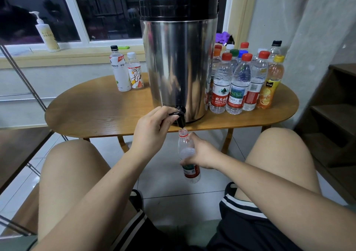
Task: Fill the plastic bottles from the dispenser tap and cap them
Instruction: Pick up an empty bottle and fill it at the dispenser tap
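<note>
Below the front edge of the oval wooden worktop [96, 113], the uncapped plastic bottle [185, 148] was held upright over the tiled floor [163, 185]. Its red-ringed mouth sat directly under the black tap [180, 116], just short of the spout. The right hand [201, 153] was wrapped round the bottle's middle, above the red label, most likely to keep the narrow mouth lined up. The left hand [152, 129] pinched the tap's lever between thumb and fingers. Whether water was running could not be told, nor how full the bottle was.

The steel dispenser [179, 61], black-lidded, stood at the very edge so that its tap overhung, which left room for a bottle beneath. Just to its right stood a tight cluster of capped bottles [238, 84], mostly red-topped, with an orange drink bottle [269, 84] at the end; these looked finished and were probably parked clear of the tap. Two more capped bottles [126, 71] stood to its left.

Behind ran a sill with a pump bottle [47, 32] under a dark window [107, 9]. Wooden steps [331, 115] rose at the right and a metal frame [23, 77] slanted at the left. The person's bare knees flanked the bottle.
</note>
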Available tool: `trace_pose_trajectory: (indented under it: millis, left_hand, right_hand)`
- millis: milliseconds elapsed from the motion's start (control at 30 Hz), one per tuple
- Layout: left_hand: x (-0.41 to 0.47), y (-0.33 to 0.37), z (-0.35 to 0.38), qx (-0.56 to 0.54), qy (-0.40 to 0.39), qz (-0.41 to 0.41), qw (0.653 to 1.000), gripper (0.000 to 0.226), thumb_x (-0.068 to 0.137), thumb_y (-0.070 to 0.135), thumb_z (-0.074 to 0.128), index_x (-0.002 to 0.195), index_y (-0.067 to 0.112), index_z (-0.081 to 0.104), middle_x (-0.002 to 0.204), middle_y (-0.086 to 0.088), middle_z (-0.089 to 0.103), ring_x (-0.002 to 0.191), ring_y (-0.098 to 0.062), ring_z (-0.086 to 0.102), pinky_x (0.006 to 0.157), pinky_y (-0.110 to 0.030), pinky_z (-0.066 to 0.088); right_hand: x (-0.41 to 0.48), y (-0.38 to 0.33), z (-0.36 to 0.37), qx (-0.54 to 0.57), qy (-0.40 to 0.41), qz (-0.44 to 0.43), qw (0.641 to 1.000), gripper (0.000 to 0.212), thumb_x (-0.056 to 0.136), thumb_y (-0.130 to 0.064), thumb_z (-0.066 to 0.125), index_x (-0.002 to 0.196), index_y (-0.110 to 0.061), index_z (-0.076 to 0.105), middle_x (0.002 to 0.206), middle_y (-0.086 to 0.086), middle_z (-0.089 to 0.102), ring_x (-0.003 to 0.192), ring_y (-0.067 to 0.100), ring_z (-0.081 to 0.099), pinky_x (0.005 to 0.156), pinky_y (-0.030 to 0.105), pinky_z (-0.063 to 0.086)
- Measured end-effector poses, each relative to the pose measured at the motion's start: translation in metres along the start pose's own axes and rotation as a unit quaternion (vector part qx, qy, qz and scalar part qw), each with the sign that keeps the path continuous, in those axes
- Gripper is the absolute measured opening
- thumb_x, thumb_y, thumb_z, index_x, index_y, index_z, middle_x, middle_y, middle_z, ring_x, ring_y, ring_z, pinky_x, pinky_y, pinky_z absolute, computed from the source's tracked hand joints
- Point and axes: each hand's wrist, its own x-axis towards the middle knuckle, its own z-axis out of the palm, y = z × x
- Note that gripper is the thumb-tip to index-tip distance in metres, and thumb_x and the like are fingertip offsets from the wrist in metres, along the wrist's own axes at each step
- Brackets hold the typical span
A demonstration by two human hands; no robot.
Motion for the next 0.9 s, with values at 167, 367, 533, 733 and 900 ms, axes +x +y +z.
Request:
trace_pose_trajectory:
  millis: [167, 367, 533, 733, 900]
  left_hand:
    - [-0.0008, 0.0018, -0.0005, 0.003, 0.002, -0.011, 1.000, 0.015, 0.108, 0.027, 0.070, 0.118, 0.019, 0.076, 0.098, 0.019, 0.069, 0.090, -0.001, 0.067, 0.076, -0.014, 0.046]
    - [-0.0020, 0.0045, -0.0009, -0.001, 0.007, -0.017, 1.000, 0.016, 0.107, 0.028, 0.070, 0.119, 0.019, 0.077, 0.091, 0.031, 0.062, 0.086, 0.006, 0.063, 0.075, -0.007, 0.040]
    - [-0.0022, 0.0045, -0.0010, -0.005, 0.013, -0.022, 1.000, 0.016, 0.107, 0.029, 0.070, 0.117, 0.019, 0.077, 0.090, 0.032, 0.063, 0.084, 0.004, 0.064, 0.074, -0.008, 0.040]
    - [-0.0029, 0.0047, -0.0002, -0.009, 0.012, -0.027, 1.000, 0.016, 0.107, 0.030, 0.070, 0.117, 0.019, 0.077, 0.087, 0.031, 0.062, 0.084, 0.002, 0.064, 0.074, -0.009, 0.040]
    - [-0.0037, 0.0053, -0.0002, -0.015, 0.016, -0.030, 0.999, 0.016, 0.107, 0.031, 0.069, 0.117, 0.021, 0.077, 0.088, 0.032, 0.063, 0.085, 0.002, 0.064, 0.074, -0.010, 0.041]
  right_hand:
    - [0.0007, -0.0009, 0.0013, -0.007, 0.008, 0.008, 1.000, 0.094, 0.063, -0.050, 0.101, 0.131, -0.040, 0.038, 0.132, -0.002, 0.063, 0.114, 0.025, 0.068, 0.097, 0.047, 0.063]
    - [0.0008, -0.0010, 0.0013, -0.012, 0.006, 0.006, 1.000, 0.096, 0.066, -0.047, 0.101, 0.137, -0.037, 0.037, 0.135, -0.002, 0.063, 0.117, 0.025, 0.067, 0.098, 0.046, 0.062]
    - [0.0006, -0.0006, 0.0014, -0.018, 0.006, 0.007, 1.000, 0.096, 0.067, -0.047, 0.101, 0.138, -0.037, 0.037, 0.137, -0.002, 0.063, 0.119, 0.025, 0.066, 0.100, 0.046, 0.061]
    - [0.0008, -0.0008, 0.0011, -0.016, 0.005, 0.012, 1.000, 0.098, 0.066, -0.048, 0.101, 0.139, -0.038, 0.037, 0.138, -0.001, 0.062, 0.119, 0.026, 0.067, 0.098, 0.047, 0.062]
    - [0.0016, -0.0004, 0.0015, -0.014, 0.004, 0.020, 1.000, 0.097, 0.066, -0.048, 0.101, 0.138, -0.039, 0.037, 0.136, 0.000, 0.063, 0.117, 0.026, 0.067, 0.097, 0.047, 0.062]
